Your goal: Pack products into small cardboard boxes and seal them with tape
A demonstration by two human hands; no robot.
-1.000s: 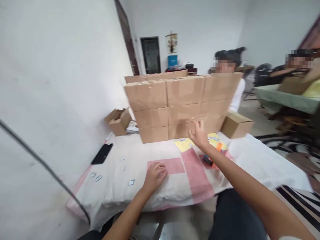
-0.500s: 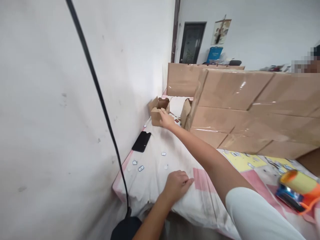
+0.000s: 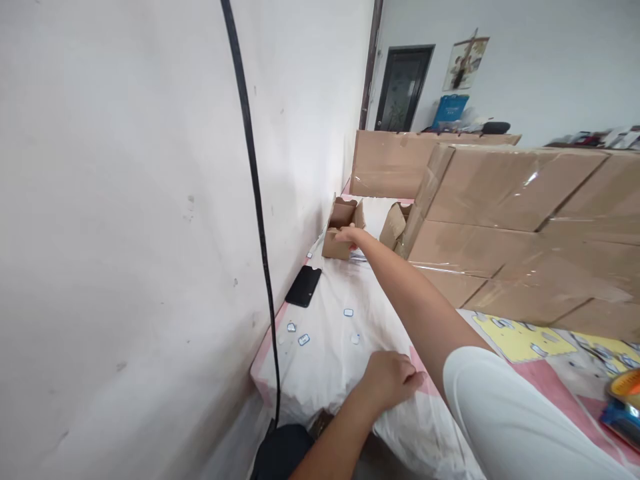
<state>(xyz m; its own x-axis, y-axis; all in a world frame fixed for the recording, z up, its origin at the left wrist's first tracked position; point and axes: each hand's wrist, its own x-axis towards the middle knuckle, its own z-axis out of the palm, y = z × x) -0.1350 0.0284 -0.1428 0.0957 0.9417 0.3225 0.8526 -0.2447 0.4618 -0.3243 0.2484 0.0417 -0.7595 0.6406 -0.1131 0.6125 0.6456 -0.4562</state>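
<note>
My right hand (image 3: 349,235) reaches far forward to a small open-topped cardboard box (image 3: 336,248) beside the wall. Its fingers close on the box's near rim, with part of the grip hidden behind the hand. The box stands upright on a white and pink cloth (image 3: 330,360). Low in the view, my left hand (image 3: 391,380) is loosely curled over the cloth near its front edge, with nothing visible in it. Between the hands and the wall lies a flat black object (image 3: 303,287), with several small blue-edged labels or printed marks (image 3: 304,339) nearer me.
A wall of taped cardboard boxes (image 3: 480,193) stands on the right. Another open carton (image 3: 395,225) sits at its left end. A black cable (image 3: 257,200) hangs along the white wall. Orange and blue items (image 3: 623,407) lie at the right edge.
The view has swung left, so things sit further right. The small box appears slightly turned under my right hand, which has shifted to its right side. My left hand stays curled.
</note>
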